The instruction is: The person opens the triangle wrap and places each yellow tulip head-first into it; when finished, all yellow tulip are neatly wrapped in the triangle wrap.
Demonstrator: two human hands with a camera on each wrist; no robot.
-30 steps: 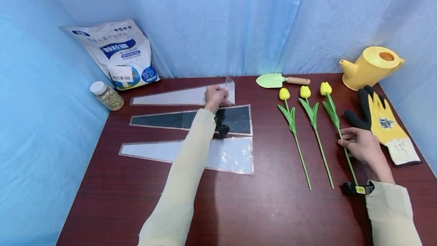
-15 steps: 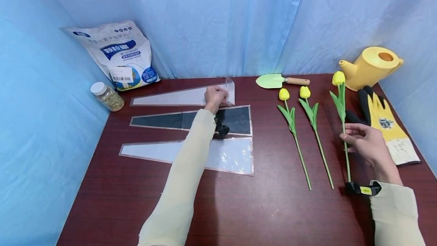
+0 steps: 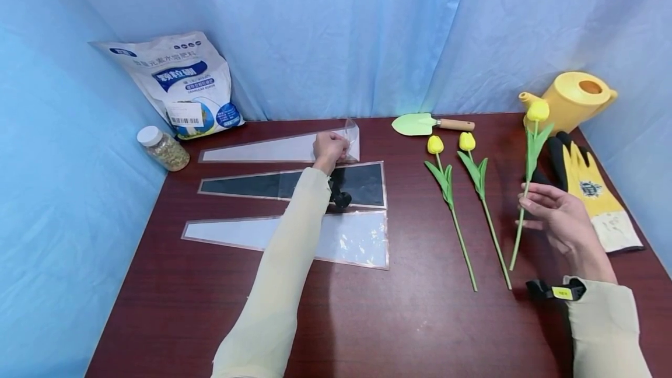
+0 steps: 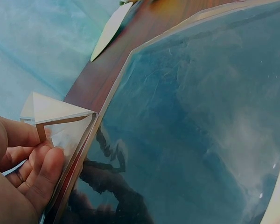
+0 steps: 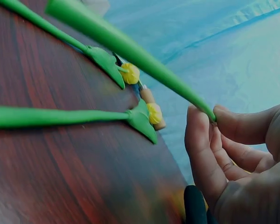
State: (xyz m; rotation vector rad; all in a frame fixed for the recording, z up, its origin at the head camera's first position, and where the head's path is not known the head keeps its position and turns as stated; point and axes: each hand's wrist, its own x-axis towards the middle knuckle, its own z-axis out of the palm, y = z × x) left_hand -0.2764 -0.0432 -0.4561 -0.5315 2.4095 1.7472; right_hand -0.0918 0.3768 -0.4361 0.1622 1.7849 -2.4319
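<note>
My left hand [image 3: 331, 147] pinches the clear film at the wide end of the farthest tapered flower sleeve [image 3: 273, 147], which has a white middle. In the left wrist view, thumb and fingers grip the folded-up corner, and the sleeve's mouth stands raised. A dark sleeve [image 3: 247, 185] and another white sleeve [image 3: 349, 241] lie nearer me, partly under my left arm. My right hand [image 3: 564, 217] holds a yellow artificial tulip [image 3: 532, 147] by its green stem between thumb and fingertips. The tulip is raised above the table, bloom end up and leaning right.
Two more yellow tulips [image 3: 447, 185] lie side by side left of my right hand. Behind them is a trowel [image 3: 433, 124]. A yellow watering can [image 3: 574, 104] and garden gloves [image 3: 593, 191] occupy the right. At back left stand a fertilizer bag [image 3: 184, 86] and a jar [image 3: 164, 147].
My right hand has lifted the tulip off the table; its bloom has moved right and back, and its stem end has swung left. The left hand has stayed at the sleeve.
</note>
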